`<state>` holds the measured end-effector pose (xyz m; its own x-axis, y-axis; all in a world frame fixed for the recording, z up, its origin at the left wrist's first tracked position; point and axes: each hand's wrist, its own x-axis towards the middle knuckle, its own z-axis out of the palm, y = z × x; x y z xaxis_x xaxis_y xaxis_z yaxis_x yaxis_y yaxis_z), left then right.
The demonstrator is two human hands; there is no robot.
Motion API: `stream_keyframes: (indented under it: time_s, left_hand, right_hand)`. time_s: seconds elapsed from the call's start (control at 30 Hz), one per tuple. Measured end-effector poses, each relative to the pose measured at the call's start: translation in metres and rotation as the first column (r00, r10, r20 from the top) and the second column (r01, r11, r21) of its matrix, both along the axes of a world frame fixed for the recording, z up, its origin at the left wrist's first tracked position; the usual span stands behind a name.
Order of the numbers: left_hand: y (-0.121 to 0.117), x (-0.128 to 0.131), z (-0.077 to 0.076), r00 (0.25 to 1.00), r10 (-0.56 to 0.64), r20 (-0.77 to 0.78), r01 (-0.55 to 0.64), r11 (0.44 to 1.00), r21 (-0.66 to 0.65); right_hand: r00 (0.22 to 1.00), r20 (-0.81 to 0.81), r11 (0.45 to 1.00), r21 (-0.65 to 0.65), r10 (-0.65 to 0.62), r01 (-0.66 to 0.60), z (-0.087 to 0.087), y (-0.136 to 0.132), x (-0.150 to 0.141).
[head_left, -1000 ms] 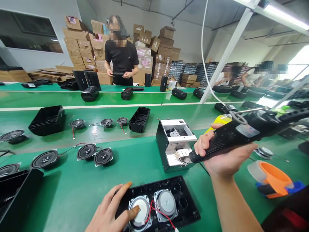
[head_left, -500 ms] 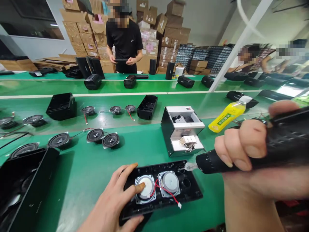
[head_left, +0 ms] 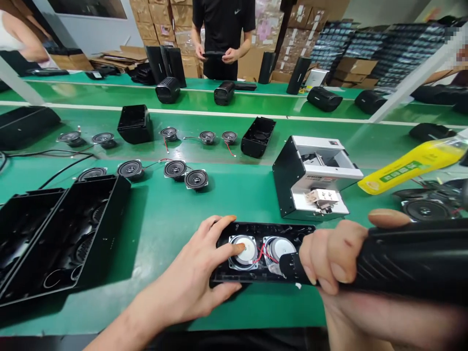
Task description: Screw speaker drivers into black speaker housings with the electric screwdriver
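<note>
A black speaker shell (head_left: 270,230) lies open side up on the green bench. Two round speaker drivers are set in it, a left driver (head_left: 249,252) and a right driver (head_left: 284,246), with red wires (head_left: 261,253) between them. My left hand (head_left: 203,265) grips the shell's left end, thumb along the near edge and one fingertip on the left driver's back. In my right hand (head_left: 332,253) is a black electric screwdriver (head_left: 409,253), held nearly level. Its nose reaches the near side of the right driver; the bit's tip is hard to make out.
Behind the shell stands a white and black machine (head_left: 318,168), with a yellow bottle (head_left: 413,168) to its right. Loose speaker drivers (head_left: 196,179) lie farther back. Large black housings (head_left: 109,234) fill the left side. Across the bench a person (head_left: 224,36) holds a dark part.
The screwdriver has moved left, from the shell's far right corner to the near side of the right driver. The shell now lies straighter, and my view has shifted.
</note>
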<state>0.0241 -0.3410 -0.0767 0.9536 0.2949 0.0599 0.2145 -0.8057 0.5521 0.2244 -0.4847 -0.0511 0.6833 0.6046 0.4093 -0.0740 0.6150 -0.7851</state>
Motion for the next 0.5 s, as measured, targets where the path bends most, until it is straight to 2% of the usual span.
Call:
stream_keyframes:
  time_s: [0.5]
  left_hand:
    - [0.002,0.000,-0.002,1.000,-0.012,0.004,0.012,1.000,-0.017]
  right_hand:
    - [0.997,-0.049,0.998,0.001,0.062,-0.063,-0.013,0.011,-0.003]
